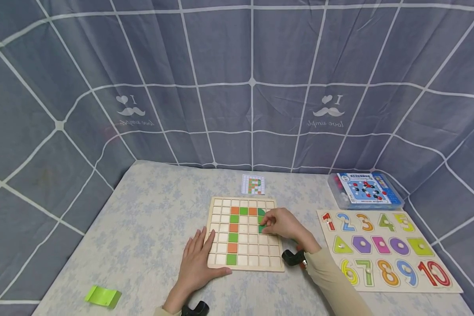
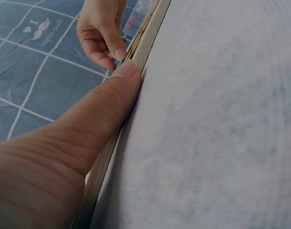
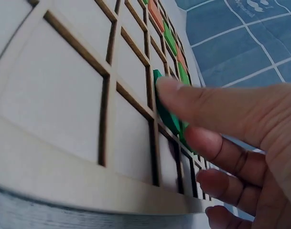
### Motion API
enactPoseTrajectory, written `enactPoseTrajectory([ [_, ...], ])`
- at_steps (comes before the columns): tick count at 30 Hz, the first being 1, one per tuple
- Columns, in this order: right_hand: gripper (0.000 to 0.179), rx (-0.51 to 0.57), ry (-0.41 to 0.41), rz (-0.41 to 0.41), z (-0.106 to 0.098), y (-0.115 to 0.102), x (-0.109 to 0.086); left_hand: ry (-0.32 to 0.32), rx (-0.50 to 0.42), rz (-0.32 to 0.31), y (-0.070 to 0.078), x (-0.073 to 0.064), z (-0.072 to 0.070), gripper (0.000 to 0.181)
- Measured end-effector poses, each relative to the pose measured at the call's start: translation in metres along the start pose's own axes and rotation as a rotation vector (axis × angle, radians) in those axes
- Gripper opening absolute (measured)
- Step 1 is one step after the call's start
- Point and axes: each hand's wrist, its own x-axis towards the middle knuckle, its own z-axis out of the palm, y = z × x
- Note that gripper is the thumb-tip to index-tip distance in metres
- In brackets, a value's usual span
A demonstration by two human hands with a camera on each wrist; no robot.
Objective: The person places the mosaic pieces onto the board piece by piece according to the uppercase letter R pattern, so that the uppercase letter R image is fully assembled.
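Observation:
A wooden grid board [image 1: 264,268] lies on the table with orange and green square tiles in a column and along a row near its top. At its right side, my right hand [image 1: 282,223] pinches a dark green tile with a rounded edge [image 3: 165,113] between thumb and fingertips, right at one of the cells. Another dark green rounded tile [image 1: 261,212] sits at the row's right end. My left hand [image 1: 197,263] rests at the board's lower left corner, fingers extended along the left edge and thumb [image 2: 107,102] along the front edge.
Behind the board lies a small pattern card [image 1: 253,184] showing a coloured grid figure. To the right are a number-and-shape puzzle board [image 1: 387,259] and a clear plastic box [image 1: 366,191]. A bright green object [image 1: 102,296] lies at front left. A grey curtain [image 1: 229,109] surrounds the table.

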Motion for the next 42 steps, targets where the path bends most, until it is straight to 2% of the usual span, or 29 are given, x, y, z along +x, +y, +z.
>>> enactPoseTrajectory([
  [5, 0.011, 0.048, 0.019, -0.001, 0.0, 0.005, -0.007, -0.011, 0.007, -0.002, 0.0, 0.001, 0.001, 0.114],
  [14, 0.012, 0.043, 0.138, 0.001, -0.014, 0.009, -0.025, -0.002, 0.005, -0.001, -0.001, 0.0, 0.001, 0.114],
  [24, 0.015, -0.05, 0.225, 0.049, -0.037, 0.015, -0.049, -0.005, 0.003, -0.011, -0.001, 0.001, 0.001, 0.115],
  [30, 0.017, -0.064, 0.236, 0.091, -0.046, 0.023, -0.062, -0.003, 0.014, -0.005, -0.002, 0.001, 0.002, 0.115],
  [42, 0.023, -0.04, 0.181, 0.148, -0.054, 0.036, -0.075, 0.002, 0.011, 0.0, -0.002, 0.001, 0.002, 0.114],
])
